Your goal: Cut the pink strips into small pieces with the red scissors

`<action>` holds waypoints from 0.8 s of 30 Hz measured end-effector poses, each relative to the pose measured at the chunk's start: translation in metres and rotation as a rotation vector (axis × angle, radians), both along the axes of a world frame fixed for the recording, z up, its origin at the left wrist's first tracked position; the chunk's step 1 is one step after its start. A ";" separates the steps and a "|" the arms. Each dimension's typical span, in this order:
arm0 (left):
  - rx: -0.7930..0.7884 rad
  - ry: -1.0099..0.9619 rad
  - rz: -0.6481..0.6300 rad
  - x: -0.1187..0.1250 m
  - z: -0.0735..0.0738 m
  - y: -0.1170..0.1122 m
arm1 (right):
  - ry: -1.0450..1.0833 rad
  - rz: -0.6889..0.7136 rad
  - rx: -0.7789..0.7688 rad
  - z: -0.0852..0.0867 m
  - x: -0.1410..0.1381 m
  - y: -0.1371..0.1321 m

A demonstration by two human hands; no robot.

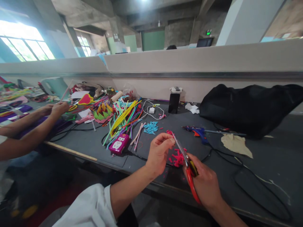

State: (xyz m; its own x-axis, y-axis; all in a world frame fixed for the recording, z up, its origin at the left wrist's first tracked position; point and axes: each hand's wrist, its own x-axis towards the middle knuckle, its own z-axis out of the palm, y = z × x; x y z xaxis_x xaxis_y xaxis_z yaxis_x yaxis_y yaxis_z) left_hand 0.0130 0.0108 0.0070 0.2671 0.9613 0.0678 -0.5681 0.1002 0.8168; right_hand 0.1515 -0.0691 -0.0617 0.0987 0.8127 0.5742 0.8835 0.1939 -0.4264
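Observation:
My right hand (pixel 205 183) is closed round the red handles of a pair of scissors (pixel 187 162), whose blades point up and left. My left hand (pixel 159 152) pinches a small red piece (pixel 169 132) at the blade tips. Under both hands lies a pile of red cut bits (pixel 177 158) on the dark grey table (pixel 260 151). A heap of blue cut bits (pixel 151 127) lies a little farther back.
Coloured pipe cleaners (pixel 123 118), a pink power strip (pixel 119 143), a blue glue gun (pixel 197 131), a black bag (pixel 251 105), a black cup (pixel 174 102) and a white charger (pixel 151 110) lie on the table. Another person's hands (pixel 53 109) are busy at the left.

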 end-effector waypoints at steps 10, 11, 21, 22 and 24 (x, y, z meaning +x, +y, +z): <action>-0.004 -0.029 -0.003 0.001 -0.002 -0.001 | -0.008 -0.018 -0.022 -0.003 0.001 0.001; -0.006 -0.029 -0.003 0.001 -0.002 -0.001 | -0.001 -0.017 -0.026 -0.002 0.001 0.001; -0.011 -0.030 0.003 0.002 -0.001 0.000 | 0.012 -0.016 -0.005 0.001 0.000 0.000; -0.014 -0.029 0.003 0.002 -0.001 0.000 | 0.009 -0.018 -0.006 0.000 0.000 0.000; -0.020 -0.031 0.000 0.001 0.000 0.000 | 0.009 -0.021 -0.016 -0.001 0.000 0.000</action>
